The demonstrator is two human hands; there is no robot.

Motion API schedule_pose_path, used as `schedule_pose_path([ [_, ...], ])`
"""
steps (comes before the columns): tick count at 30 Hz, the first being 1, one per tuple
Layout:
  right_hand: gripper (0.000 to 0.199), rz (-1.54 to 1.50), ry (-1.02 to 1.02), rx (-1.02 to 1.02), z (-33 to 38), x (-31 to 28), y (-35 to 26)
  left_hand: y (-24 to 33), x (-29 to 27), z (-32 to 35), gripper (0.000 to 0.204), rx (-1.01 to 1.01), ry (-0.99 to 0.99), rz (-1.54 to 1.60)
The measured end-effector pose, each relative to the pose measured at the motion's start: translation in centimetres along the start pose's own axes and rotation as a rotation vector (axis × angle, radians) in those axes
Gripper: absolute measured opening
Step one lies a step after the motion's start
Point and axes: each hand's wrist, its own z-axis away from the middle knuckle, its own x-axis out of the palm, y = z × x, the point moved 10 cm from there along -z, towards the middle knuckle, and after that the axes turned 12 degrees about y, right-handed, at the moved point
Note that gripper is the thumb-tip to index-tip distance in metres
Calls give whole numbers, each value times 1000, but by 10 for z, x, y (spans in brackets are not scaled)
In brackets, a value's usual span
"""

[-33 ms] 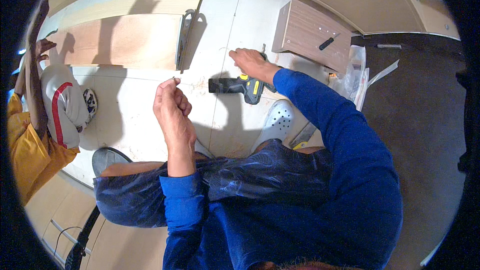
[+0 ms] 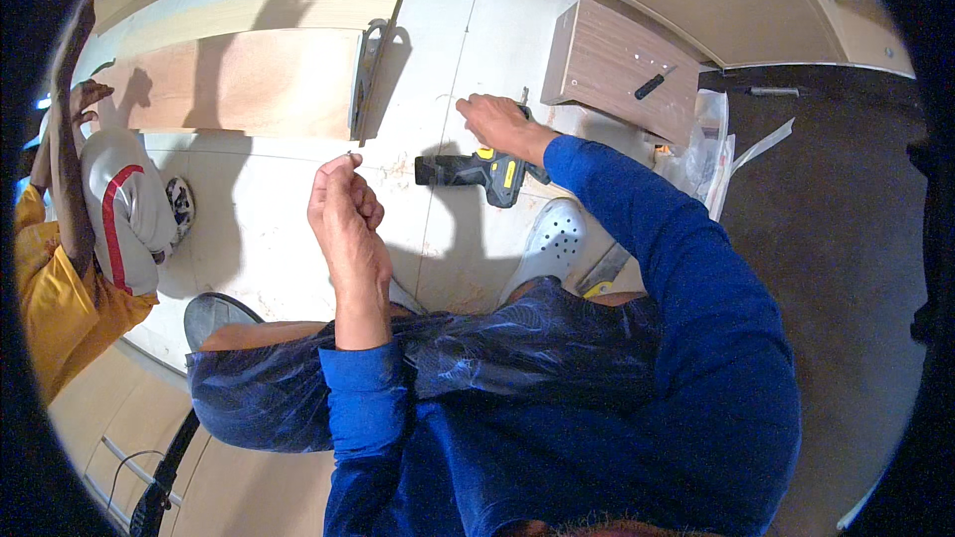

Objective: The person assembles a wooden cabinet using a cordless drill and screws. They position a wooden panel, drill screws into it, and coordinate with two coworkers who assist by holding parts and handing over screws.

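My left hand (image 2: 345, 224) is raised over the floor, thumb and fingers pinched together. A tiny dark piece, perhaps a screw, (image 2: 349, 155) shows at its fingertips. My right hand (image 2: 502, 127) reaches across the cordless drill (image 2: 497, 177), covering part of its body. Its fingers are curled closed past the drill's left side; what they hold, if anything, is hidden. Black with yellow parts, the drill has its handle pointing left and its bit showing beyond my hand. Whether my right hand touches the drill, I cannot tell.
Wooden boards (image 2: 259, 89) lie at the far left, a black-handled tool (image 2: 368, 50) at their end. A screwdriver (image 2: 652, 86) rests on a wooden box (image 2: 622, 65). A handsaw (image 2: 603, 271) lies by my clog (image 2: 552, 239). Another person (image 2: 85, 249) is at left.
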Motion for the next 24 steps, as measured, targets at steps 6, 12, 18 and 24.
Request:
schedule_pose_path([
  [6, 25, -1052, -127, 371, -7, -63, -12, -8, 11, 3, 14, 11, -61, 12],
  [12, 28, -1495, -139, 293, 26, -163, -73, -2, 25, 16, 17, -29, -125, -2],
  [18, 29, -1623, -212, 330, 39, -184, -101, 8, 37, 33, 23, -26, -186, 7],
  [24, 28, -1677, -189, 297, 35, -184, -107, 8, 42, 39, 24, -59, -227, 34],
])
